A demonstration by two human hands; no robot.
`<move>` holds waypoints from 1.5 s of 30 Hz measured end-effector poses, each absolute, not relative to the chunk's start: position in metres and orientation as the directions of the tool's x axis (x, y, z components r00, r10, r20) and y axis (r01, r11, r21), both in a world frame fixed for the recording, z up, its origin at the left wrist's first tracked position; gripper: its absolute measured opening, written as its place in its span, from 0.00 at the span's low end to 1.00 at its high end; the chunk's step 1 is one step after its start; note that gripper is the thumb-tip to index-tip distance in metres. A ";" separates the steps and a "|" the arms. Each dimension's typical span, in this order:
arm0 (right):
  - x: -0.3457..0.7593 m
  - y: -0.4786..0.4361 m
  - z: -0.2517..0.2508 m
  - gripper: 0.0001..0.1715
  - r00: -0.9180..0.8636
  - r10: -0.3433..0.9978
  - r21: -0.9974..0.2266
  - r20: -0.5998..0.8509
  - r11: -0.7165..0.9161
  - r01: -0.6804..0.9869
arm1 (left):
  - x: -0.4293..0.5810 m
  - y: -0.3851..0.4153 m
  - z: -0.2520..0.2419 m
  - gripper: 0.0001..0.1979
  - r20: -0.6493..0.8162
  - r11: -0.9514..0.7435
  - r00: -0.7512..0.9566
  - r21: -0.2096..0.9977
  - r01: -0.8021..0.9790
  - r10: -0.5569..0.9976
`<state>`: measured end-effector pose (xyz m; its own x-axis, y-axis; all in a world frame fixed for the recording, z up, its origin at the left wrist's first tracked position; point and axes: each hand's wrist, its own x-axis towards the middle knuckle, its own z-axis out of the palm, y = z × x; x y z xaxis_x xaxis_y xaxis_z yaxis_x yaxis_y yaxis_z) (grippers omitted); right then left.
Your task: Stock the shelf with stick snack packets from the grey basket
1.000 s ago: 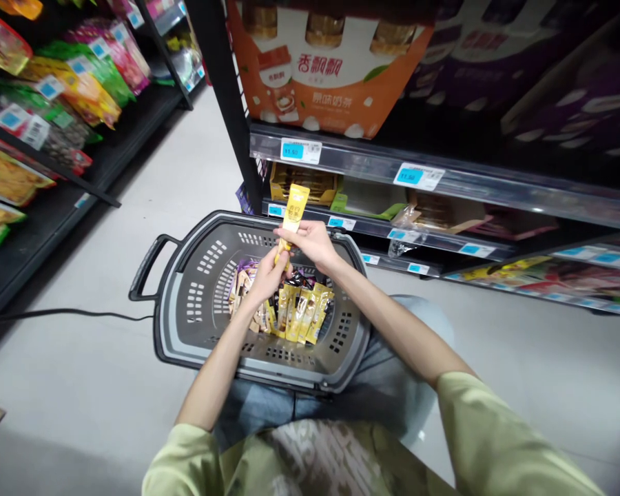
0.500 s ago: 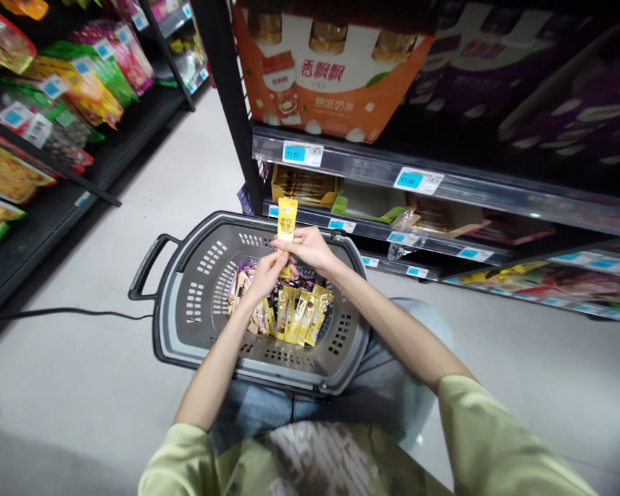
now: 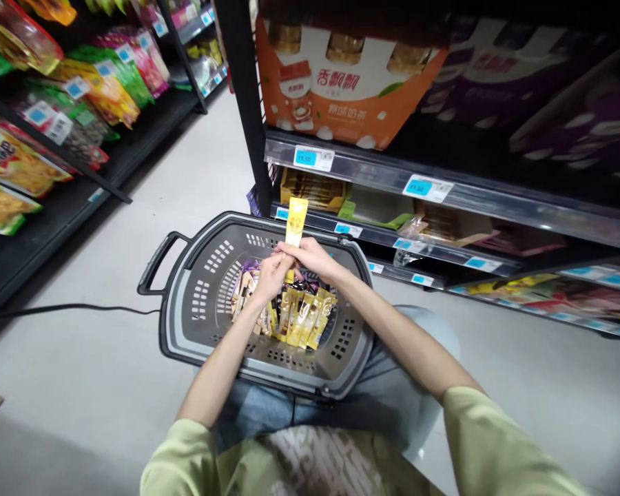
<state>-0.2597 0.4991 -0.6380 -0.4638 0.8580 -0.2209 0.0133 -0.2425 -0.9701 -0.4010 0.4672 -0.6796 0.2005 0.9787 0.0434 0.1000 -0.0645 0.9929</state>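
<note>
Both hands meet over a grey shopping basket (image 3: 186, 331) that rests on my lap. Between them stands a yellow and white stick sachet (image 3: 296, 219), upright, its top end sticking up past the fingers. My left hand (image 3: 273, 273) pinches its lower part, and my right hand (image 3: 313, 256) grips it a little higher from the right. The fingers overlap and hide the sachet's middle. Inside the basket, below the hands, lie several yellow stick sachets (image 3: 304, 317) in a row. Beige and purple packets (image 3: 245, 282) lie to their left, partly covered by my left forearm.
On the right, a dark shelf bears an orange drink carton (image 3: 335, 89) above and open sachet boxes (image 3: 314, 189) below. Bagged snacks (image 3: 98, 83) fill the left shelf. The basket's handle (image 3: 155, 265) juts out left, and a black cable (image 3: 83, 307) runs leftward from the basket.
The whole view has shifted slightly, so shelves and basket appear a little further right. Both hands still hold the sachet, which leans a touch more to the right.
</note>
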 end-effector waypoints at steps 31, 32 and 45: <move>-0.250 0.510 -0.634 0.25 -0.422 0.865 -0.939 -0.271 -0.334 -0.082 | -0.397 0.471 -0.692 0.32 -0.071 0.078 0.300 0.997 -0.012 0.951; -0.250 0.509 -0.635 0.26 -0.441 0.860 -0.943 -0.258 -0.323 -0.078 | -0.397 0.471 -0.691 0.32 -0.069 0.074 0.296 0.997 -0.008 0.953; -0.250 0.506 -0.645 0.33 -0.517 0.831 -0.972 -0.205 -0.237 0.004 | -0.393 0.471 -0.696 0.28 -0.035 0.033 0.269 0.999 0.012 0.963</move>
